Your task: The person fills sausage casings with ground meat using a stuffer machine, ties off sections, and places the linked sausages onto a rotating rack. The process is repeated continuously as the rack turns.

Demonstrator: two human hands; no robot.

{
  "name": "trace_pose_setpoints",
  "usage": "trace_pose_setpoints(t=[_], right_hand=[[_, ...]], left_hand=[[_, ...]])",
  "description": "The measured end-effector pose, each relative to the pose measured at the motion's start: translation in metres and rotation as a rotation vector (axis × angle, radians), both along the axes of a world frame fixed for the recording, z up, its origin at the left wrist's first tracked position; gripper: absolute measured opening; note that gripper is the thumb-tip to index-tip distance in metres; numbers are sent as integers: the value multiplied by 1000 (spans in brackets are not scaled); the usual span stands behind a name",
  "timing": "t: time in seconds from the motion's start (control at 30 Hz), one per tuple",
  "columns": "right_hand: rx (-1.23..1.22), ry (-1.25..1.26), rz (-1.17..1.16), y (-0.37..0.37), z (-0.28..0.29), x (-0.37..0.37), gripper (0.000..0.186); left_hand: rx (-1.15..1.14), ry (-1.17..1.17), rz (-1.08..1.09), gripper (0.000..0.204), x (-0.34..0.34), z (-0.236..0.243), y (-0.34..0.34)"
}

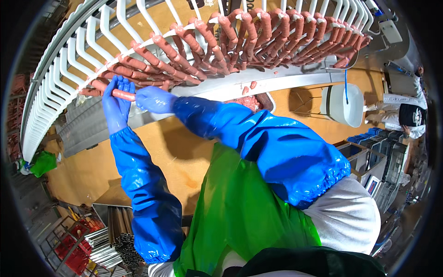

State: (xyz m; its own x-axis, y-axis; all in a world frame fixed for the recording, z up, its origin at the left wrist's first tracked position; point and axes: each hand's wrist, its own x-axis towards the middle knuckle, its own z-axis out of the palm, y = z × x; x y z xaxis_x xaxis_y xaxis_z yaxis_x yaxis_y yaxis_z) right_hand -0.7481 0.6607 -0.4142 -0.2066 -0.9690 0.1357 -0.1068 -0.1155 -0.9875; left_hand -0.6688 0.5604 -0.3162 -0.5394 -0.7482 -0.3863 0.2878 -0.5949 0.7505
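Note:
A raw pink sausage (123,95) stretches between my two blue-gloved hands, just below the hanging links. My left hand (116,104) is closed around its left part, fingers pointing up. At its right end my right hand (156,99) is closed on it, slightly blurred, with the fingertips partly hidden. Long strings of linked sausages (177,57) hang in loops from white hooks (99,44) along a curved rail above both hands. A few links lie just left of and above my left hand.
A metal trough (203,92) runs beneath the hanging links. Loose meat pieces lie in a tray (266,102) beyond my right sleeve. A white bin (342,106) stands at right, with another person (404,111) farther off. Metal rods (104,247) are stacked at lower left.

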Motion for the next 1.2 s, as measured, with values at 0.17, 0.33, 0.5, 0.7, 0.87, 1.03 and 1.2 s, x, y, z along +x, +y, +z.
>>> trace_pose_setpoints(t=[0.17,0.33,0.5,0.7,0.87,1.03,1.2], right_hand=[[302,52,327,34,2,-33,31],[-117,-91,-17,56,-60,-6,58],[154,114,2,174,-57,-80,57],[455,-195,-506,412,-108,-221,15],[217,-86,-1178,549,-41,-369,14],[-128,-19,-1369,629,9,-525,22],[-74,-18,-1351,645,35,-595,31]], left_hand=[[-41,257,-137,13,49,-37,-29],[-132,350,-179,20,67,-60,-58],[-332,-514,287,57,66,-86,-21],[-87,-618,-233,26,17,-184,159],[-97,-658,-625,38,-52,-230,314],[-279,-554,-785,27,-167,-227,414],[-1032,-479,-725,55,-307,-91,490]])
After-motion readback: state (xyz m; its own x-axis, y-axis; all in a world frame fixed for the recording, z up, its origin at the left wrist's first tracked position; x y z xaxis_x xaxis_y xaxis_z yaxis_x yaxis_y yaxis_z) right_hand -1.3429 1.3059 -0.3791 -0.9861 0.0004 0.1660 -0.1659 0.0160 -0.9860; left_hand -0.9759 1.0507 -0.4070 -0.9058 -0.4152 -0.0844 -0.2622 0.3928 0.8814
